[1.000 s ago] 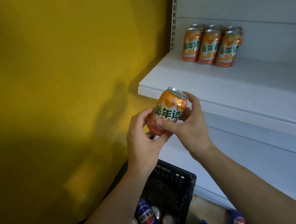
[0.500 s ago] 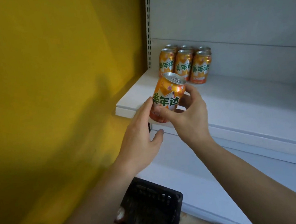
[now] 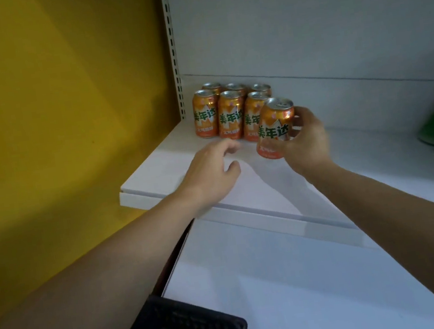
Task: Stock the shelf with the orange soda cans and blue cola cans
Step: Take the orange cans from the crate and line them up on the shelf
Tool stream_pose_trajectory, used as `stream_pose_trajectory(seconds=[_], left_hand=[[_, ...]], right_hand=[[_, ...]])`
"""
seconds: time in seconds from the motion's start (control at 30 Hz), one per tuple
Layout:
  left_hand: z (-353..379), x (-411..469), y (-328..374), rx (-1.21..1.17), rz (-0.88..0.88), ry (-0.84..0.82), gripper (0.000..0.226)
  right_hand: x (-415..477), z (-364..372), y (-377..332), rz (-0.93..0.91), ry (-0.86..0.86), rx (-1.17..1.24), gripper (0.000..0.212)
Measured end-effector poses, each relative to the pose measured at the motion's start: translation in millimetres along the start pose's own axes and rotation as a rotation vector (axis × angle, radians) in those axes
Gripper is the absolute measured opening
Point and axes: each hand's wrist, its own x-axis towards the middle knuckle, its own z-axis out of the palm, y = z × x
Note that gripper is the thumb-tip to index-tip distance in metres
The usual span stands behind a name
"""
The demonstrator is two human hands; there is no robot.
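Six orange cans (image 3: 229, 118) stand at the back left of the shelf (image 3: 173, 175). The right hand (image 3: 307, 144) grips a seventh can (image 3: 274, 129) just beside them. The left hand (image 3: 211, 170) hovers empty, fingers loose. No blue cans show on the shelf.

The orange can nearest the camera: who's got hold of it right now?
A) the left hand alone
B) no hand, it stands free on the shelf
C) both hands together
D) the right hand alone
D: the right hand has its fingers curled round the orange can, while the left hand is open above the shelf, apart from the can.
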Motion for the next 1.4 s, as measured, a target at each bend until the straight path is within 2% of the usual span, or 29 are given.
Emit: stream_pose_trajectory(seconds=[0.23,0.43,0.63,1.1,1.4], left_hand=[[25,22,-26,0.196,0.013,-0.115,0.024],[30,23,-34,0.267,0.051,-0.070,0.019],[32,23,-34,0.272,0.062,-0.042,0.017],[34,21,-37,0.260,0.086,0.006,0.019],[35,21,-36,0.278,0.061,0.009,0.020]], right_hand=[[35,3,31,0.046,0.009,-0.016,0.075],[60,7,48,0.075,0.014,-0.018,0.074],[85,19,60,0.085,0.047,0.042,0.073],[131,39,77,0.070,0.109,-0.150,0.070],[132,40,82,0.044,0.130,-0.163,0.072]])
